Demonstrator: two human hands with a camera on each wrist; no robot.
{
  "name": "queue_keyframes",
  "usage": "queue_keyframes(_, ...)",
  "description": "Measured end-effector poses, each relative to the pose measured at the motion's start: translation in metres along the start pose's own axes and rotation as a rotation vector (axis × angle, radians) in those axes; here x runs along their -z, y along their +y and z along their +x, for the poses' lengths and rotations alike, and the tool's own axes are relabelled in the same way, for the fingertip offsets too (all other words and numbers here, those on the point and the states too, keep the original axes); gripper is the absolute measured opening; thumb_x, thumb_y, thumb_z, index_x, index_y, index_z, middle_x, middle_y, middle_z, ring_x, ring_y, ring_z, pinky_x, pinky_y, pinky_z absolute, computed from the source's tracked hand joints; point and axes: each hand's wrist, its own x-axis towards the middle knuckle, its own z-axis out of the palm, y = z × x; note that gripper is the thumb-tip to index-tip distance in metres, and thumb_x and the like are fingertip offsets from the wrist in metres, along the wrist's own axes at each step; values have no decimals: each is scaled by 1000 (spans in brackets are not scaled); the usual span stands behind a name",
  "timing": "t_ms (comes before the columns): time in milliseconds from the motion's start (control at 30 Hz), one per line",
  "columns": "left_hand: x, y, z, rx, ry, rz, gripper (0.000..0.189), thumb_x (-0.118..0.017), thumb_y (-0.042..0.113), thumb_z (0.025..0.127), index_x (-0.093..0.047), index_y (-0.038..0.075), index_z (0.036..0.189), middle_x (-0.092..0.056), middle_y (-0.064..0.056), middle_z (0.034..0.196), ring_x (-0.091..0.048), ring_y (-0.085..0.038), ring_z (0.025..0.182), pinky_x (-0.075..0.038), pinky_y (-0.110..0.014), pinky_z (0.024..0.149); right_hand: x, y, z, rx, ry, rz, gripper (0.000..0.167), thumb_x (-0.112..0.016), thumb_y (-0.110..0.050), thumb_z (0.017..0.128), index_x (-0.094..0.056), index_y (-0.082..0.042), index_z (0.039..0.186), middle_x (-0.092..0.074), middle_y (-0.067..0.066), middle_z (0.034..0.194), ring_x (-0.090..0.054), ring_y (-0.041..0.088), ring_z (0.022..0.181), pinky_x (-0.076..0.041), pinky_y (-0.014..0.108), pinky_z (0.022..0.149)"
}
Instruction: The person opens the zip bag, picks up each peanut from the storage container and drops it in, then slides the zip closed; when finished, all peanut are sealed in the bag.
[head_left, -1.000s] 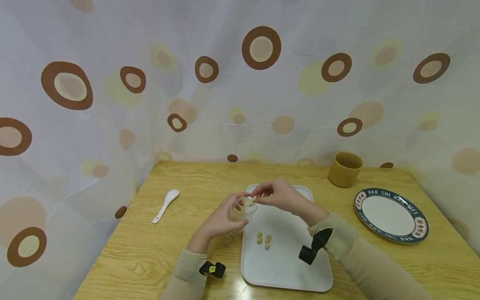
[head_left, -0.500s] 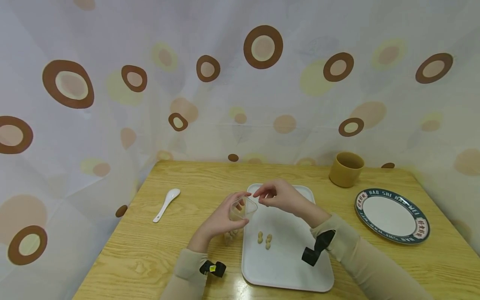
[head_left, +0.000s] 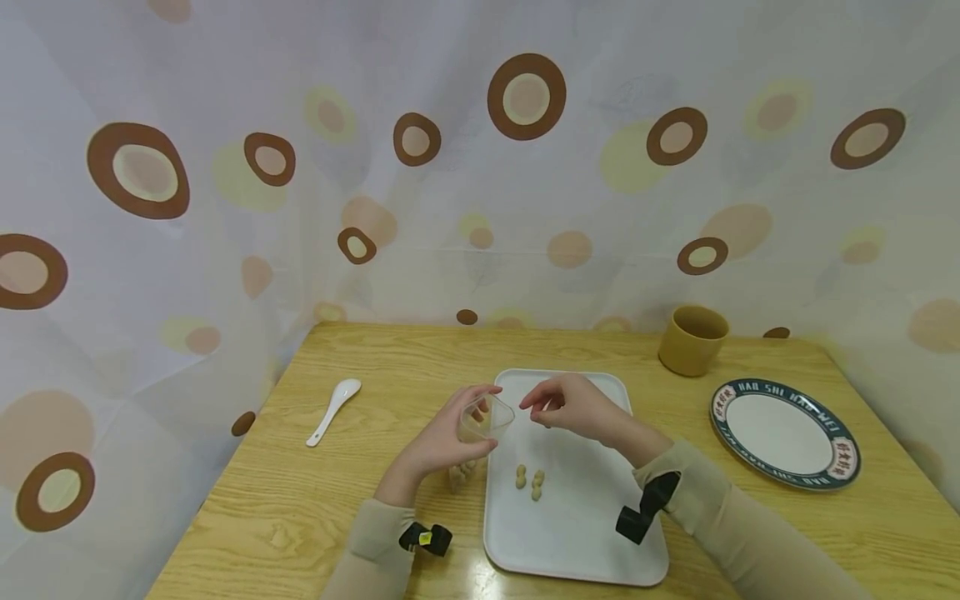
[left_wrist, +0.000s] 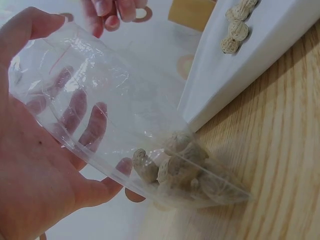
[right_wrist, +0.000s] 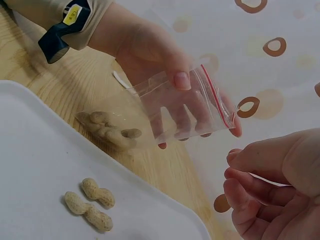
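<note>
A clear zip bag (right_wrist: 145,105) with a red seal line is held by my left hand (head_left: 438,437), thumb on one side and fingers spread along the other. Its mouth gapes, and several unshelled peanuts (left_wrist: 180,170) lie in the bottom end, low over the wood. My right hand (head_left: 581,410) is a short way right of the mouth, above the tray, fingers loosely bent with nothing between them. On the white tray (head_left: 577,533) lie two more peanuts (right_wrist: 89,212), side by side.
At the left a white spoon (head_left: 333,411) lies on the wooden table (head_left: 300,517). A mustard-yellow cup (head_left: 692,342) stands at the back right, and a plate (head_left: 783,433) with a dark green lettered rim lies in front of it. A patterned cloth hangs behind.
A second ago my right hand pinched a peanut at the bag's mouth. The peanut has left the fingers, and the hand has drawn back right and slightly down. My left hand stays put.
</note>
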Motion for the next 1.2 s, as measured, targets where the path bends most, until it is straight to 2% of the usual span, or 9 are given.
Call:
queue_keyframes(100,0,0,0,-1,0,0,69,-71,16,86,-41,20,148,-45,-18,139,-47,-25,113,-43,-46,92,-3,5,-1,-8,-10,-11,19,-69,-8,90,-74,-5,109,-70,1,89,-57,15,74,-50,28,69)
queue_keyframes(400,-1,0,-2,24,4,15,68,-72,18,86,-42,22,147,-45,-12,140,-47,-23,114,-43,-46,93,-12,20,-6,-29,-25,-28,17,-71,-6,88,-74,-6,104,-68,0,86,-54,16,73,-48,29,67)
queue_keyframes(700,-1,-2,-1,20,11,16,68,-72,18,86,-42,23,147,-47,-12,136,-47,-23,113,-43,-45,92,-23,34,-9,-45,-49,-49,13,-72,-5,86,-75,-8,99,-64,-1,81,-53,15,73,-47,28,68)
queue_keyframes(933,-1,-3,-1,18,10,17,69,-72,20,86,-42,24,147,-48,-10,135,-48,-23,114,-43,-45,92,-33,44,-12,-16,-79,-44,13,-73,-4,84,-75,-8,96,-63,-2,78,-53,14,70,-46,25,63)
queue_keyframes(1200,-1,-3,0,8,3,17,69,-72,20,86,-41,23,148,-46,-16,138,-48,-24,114,-42,-46,93,-38,50,-14,9,-108,-31,14,-73,-1,82,-74,-8,95,-62,-2,76,-54,13,68,-46,24,61)
